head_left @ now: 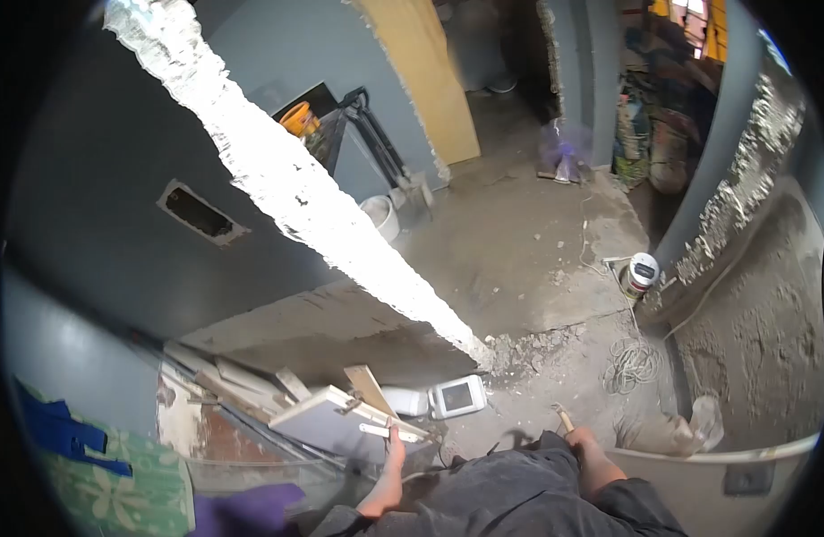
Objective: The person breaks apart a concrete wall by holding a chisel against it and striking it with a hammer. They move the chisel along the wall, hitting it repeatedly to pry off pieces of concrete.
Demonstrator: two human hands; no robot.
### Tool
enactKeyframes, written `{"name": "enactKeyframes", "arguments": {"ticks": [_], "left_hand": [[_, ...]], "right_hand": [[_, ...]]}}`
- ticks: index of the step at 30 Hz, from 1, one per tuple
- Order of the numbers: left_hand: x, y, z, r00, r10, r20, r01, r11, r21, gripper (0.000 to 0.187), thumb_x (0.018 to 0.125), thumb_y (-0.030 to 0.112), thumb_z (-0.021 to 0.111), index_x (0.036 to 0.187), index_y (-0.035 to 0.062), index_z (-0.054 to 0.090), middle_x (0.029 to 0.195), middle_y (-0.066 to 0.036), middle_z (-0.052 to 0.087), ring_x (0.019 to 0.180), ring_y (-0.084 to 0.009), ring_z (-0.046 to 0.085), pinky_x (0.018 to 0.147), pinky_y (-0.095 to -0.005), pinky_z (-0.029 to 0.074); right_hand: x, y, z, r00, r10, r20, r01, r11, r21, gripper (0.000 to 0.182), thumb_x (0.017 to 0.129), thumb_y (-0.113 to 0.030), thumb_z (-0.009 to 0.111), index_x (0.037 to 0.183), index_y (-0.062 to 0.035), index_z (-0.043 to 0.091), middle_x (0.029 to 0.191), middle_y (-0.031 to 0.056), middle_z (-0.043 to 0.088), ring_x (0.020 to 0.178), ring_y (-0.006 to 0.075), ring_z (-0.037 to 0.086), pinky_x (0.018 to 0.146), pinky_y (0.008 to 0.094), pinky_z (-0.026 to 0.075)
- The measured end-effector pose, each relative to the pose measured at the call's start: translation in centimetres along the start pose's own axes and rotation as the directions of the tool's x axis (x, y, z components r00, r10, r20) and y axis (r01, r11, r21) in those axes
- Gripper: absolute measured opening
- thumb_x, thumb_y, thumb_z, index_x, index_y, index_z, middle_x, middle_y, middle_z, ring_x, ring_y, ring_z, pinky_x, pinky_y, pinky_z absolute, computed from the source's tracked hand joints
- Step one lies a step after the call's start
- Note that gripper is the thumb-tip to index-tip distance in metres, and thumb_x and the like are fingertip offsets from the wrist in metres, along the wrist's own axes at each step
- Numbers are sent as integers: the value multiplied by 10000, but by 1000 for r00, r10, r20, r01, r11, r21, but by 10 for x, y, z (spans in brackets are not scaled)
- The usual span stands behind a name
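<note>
My left hand (394,447) is at the near edge of a pale cabinet panel (327,422) with metal fittings and looks closed on that edge; part of the fingers is hidden. The panel leans among other boards at the lower left. In my right hand (584,438), held low in front of my body, is a hammer (565,419) with a light wooden handle, its head pointing away from me. A white plastic container (458,396) stands or lies just beyond the panel.
Stacked wooden boards (237,387) line the left wall. Rubble (537,353) lies at the foot of the broken wall edge (331,224). Coiled cord (633,365), a white-lidded bucket (643,272) and a plastic sack (667,432) are on the right. A white bucket (379,217) stands farther back.
</note>
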State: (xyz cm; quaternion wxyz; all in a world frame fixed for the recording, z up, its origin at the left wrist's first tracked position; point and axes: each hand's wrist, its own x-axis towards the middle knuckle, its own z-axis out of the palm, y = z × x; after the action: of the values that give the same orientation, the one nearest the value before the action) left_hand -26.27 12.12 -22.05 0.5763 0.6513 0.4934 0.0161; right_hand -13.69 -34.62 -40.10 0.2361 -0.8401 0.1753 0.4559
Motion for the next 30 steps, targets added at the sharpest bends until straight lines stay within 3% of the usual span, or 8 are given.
{"name": "enactKeyframes", "arguments": {"ticks": [3,6,12,17,23,26,27,30], "left_hand": [[26,-84,-13,993,121,12,-117,980,-164,641,968,432,405,1506,99,298,1450,-173,406,1273,-333,438,1008,-453,389],[-5,-98,-8,923,328,-201,-169,815,554,586,951,351,467,1438,37,385,1386,-222,445,1246,-367,454,1056,-460,358],[-47,-60,-1,826,-560,-65,471,748,-467,632,807,575,594,1252,149,452,1062,-108,558,1049,-343,554,880,-615,447],[-33,-64,6,968,-231,97,103,11,-995,708,853,694,471,1407,257,417,1515,-141,322,1382,-392,286,1085,-625,268],[28,90,98,903,94,-418,-418,-19,-908,848,844,656,349,1543,194,217,1605,-102,169,1478,-347,72,1156,-587,48],[71,151,132,886,69,-459,-446,-148,-883,800,839,642,366,1505,201,313,1530,-89,308,1399,-313,257,1127,-561,195],[89,156,139,890,92,-447,-412,-260,-873,775,845,621,390,1479,177,358,1502,-82,340,1352,-302,334,1105,-540,272],[53,290,184,567,-33,-823,-725,454,-518,578,902,490,446,1284,63,519,1178,-122,594,1094,-291,572,990,-440,439]], "right_hand": [[72,55,0,998,-28,50,29,1000,-9,386,807,-238,619,1039,67,669,879,217,686,782,302,674,665,430,512],[105,93,-29,983,15,182,-25,998,51,346,823,-221,592,997,71,662,757,190,651,677,297,641,590,448,482],[76,108,-161,849,-29,527,350,780,-520,357,861,-354,613,926,-16,708,724,101,684,685,262,673,649,399,510],[102,31,-242,894,29,447,323,649,-689,420,818,-472,683,890,-62,739,838,114,724,781,247,706,769,395,527],[206,-116,-333,893,-171,416,332,874,-354,270,780,-257,762,685,-25,661,589,115,641,475,233,609,531,418,502],[371,-186,-368,540,-414,733,841,289,-457,197,792,-201,695,708,-28,655,616,142,652,546,302,656,553,468,529],[352,-236,-361,712,-682,165,433,241,-869,110,786,-160,641,788,-53,665,725,186,677,682,361,690,625,504,552],[256,-419,-423,531,-645,549,677,-67,-733,150,818,-173,611,878,-40,646,892,214,692,851,386,684,708,493,541]]}}
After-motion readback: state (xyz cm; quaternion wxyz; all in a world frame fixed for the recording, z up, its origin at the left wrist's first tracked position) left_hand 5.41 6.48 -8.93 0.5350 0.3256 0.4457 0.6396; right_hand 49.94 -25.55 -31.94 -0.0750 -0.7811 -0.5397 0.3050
